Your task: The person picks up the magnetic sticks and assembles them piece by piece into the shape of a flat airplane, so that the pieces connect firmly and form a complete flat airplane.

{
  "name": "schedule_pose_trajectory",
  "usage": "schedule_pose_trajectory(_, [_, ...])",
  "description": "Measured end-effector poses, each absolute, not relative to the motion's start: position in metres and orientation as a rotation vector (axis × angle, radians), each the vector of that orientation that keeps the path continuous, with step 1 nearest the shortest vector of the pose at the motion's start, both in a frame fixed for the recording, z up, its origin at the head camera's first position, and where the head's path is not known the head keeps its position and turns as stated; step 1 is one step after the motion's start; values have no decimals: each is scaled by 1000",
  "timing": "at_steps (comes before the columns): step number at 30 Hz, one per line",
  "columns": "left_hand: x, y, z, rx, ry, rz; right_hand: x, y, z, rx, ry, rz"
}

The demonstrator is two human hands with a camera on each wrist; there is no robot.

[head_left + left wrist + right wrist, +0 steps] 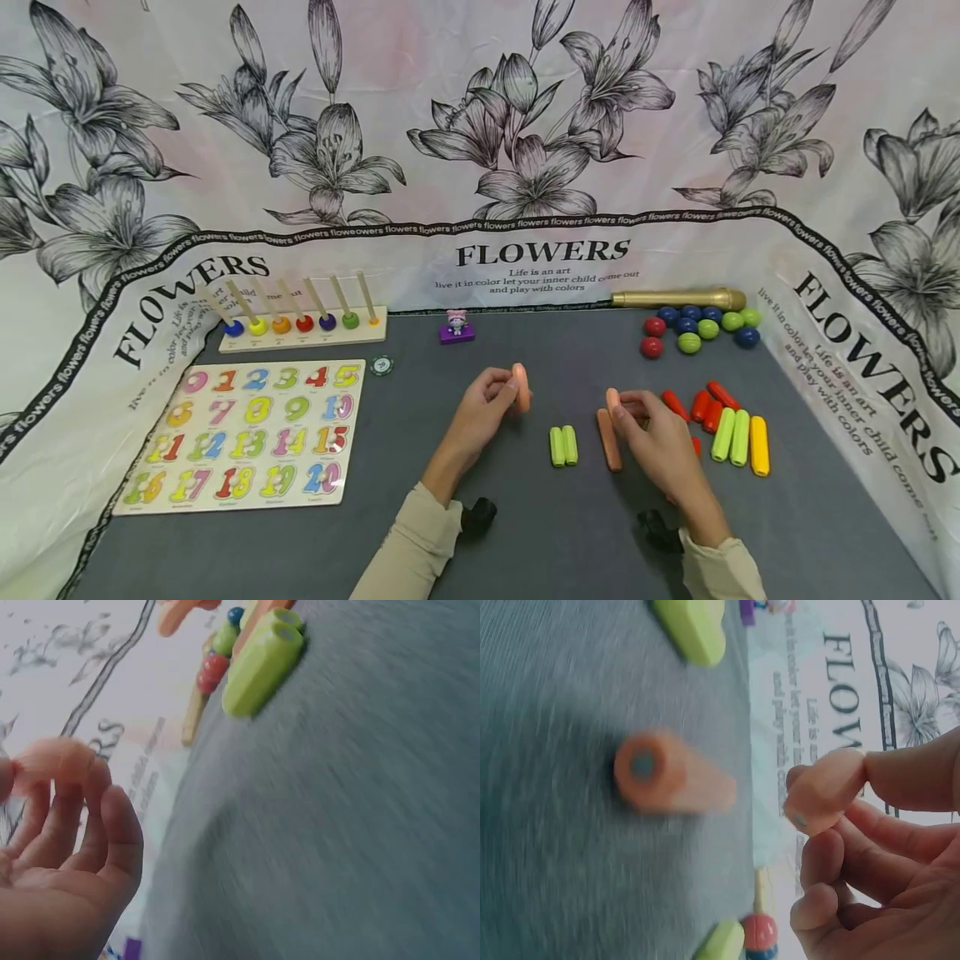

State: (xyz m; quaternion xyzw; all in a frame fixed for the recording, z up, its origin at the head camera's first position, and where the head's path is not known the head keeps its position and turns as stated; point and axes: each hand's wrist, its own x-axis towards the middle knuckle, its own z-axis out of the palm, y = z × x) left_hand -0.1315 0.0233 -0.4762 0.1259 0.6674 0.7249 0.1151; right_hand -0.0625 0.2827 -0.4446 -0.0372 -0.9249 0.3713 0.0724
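Observation:
My left hand [482, 408] pinches a peach-coloured stick [521, 388] between thumb and fingers, raised above the grey table. The left wrist view shows this peach stick [61, 761] too, held at the fingertips. My right hand [660, 443] pinches a shorter-looking peach stick [612, 402], whose end shows a small hole in the right wrist view. Just left of the right hand, a brownish-orange stick [609, 442] lies on the table. Two light green sticks [563, 446] lie side by side between the hands.
Right of my right hand lie red sticks [701, 406], green sticks [731, 436] and a yellow stick [760, 446]. Behind are coloured balls [688, 342] and a gold rod [675, 298]. A number board [255, 433], peg stand [303, 333], chip [382, 365] and figurine [457, 327] stand leftward.

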Motion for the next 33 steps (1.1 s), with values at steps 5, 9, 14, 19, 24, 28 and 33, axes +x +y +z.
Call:
schedule_pose_trajectory(5, [-128,3,-491,229,1906,2186,-68,272,-443,-68,-2755,1192])
schedule_pose_trajectory(9, [-122,-7,-497,154,1910,2200,-73,263,-444,6,-2744,1248])
schedule_pose_trajectory(14, [-117,-13,-496,110,1905,2197,-82,249,-447,97,-2703,1320])
schedule_pose_trajectory(19, [-113,-13,-496,9,1877,2272,-87,232,-450,126,-2685,1467])
schedule_pose_trajectory(24, [-111,-16,-493,-20,1905,2254,-89,217,-451,140,-2686,1562])
schedule_pose_trajectory(28, [-112,-18,-488,113,1998,2171,-89,208,-449,204,-2665,1650])
schedule_pose_trajectory(33, [-111,-15,-480,316,2091,2126,-88,205,-446,293,-2633,1695])
